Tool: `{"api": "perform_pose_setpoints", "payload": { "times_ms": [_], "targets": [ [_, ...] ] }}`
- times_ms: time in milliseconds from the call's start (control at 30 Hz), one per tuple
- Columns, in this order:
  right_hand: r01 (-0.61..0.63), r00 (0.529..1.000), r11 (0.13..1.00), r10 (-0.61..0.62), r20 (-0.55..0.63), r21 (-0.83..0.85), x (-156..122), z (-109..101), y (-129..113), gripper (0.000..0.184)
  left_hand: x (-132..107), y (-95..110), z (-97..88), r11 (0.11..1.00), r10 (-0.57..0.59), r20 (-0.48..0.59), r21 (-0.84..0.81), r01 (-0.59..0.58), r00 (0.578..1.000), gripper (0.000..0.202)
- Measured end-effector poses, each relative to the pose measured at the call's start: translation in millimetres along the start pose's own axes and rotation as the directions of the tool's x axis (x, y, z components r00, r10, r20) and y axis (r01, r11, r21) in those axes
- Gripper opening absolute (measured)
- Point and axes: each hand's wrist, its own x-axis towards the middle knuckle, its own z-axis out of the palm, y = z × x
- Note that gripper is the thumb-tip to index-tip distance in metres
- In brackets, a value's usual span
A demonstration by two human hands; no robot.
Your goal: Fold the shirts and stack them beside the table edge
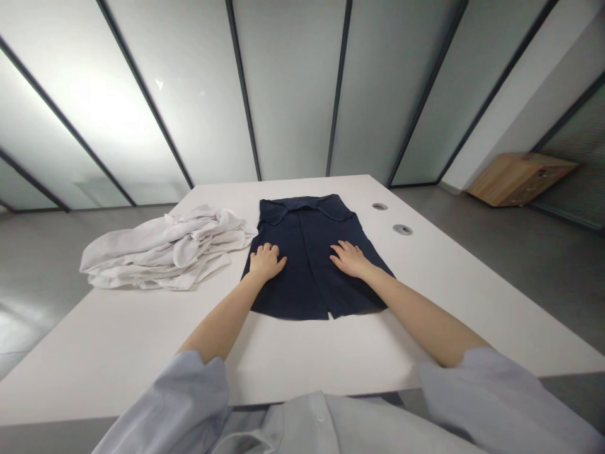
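Two-Hand Flattening Step

Fingers: on the left hand [266, 260], lightly bent, thumb standing apart; on the right hand [350, 258], extended and slightly spread. Neither hand appears to pinch any cloth.

Contact: both hands rest on the navy skirt [308, 284], one each side of its centre line. The skirt lies spread on the white table [302, 359] in front of the wearer, slit hem nearest, waist end away.

Step in hand: judged to be smoothing or steadying the cloth. The next move calls for light, even pressure, or a clean lift, so that the layers do not drag.

Surroundings: a pile of white garments [165, 252] lies just beside the skirt, on the left; two round table inserts [403, 229] sit to its right.
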Motion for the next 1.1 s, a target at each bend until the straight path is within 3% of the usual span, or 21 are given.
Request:
{"api": "perform_pose_setpoints", "payload": {
  "times_ms": [200,300,467,600,800,1100],
  "targets": [
    [-0.011,0.999,0.998,0.015,-0.052,0.065,-9,-4,-3,0.050,-4,-11,7.7,0.996,0.038,-0.063,-0.084,-0.043,0.997,0.030],
    [0.048,0.991,0.992,-0.032,-0.127,0.117,-11,-9,-2,0.042,-2,-15,9.7,0.992,0.052,-0.083,-0.108,-0.061,0.995,0.030],
    [0.349,0.922,0.908,-0.288,-0.260,0.232,-19,-18,-14,0.023,0,-16,11.4,0.991,0.073,-0.086,-0.109,-0.083,0.994,0.030],
    [0.494,0.869,0.847,-0.471,-0.150,0.199,-22,-20,-28,0.027,0,-15,12.2,0.992,0.070,-0.082,-0.102,-0.078,0.994,0.031],
    [0.520,0.854,0.843,-0.514,-0.078,0.138,-19,-13,-34,0.023,0,-16,11.7,0.992,0.068,-0.082,-0.098,-0.076,0.994,0.031],
    [0.484,0.873,0.864,-0.466,-0.143,0.142,-20,-15,-36,0.018,-1,-16,11.2,0.992,0.075,-0.078,-0.097,-0.083,0.994,0.031]
  ]
}}
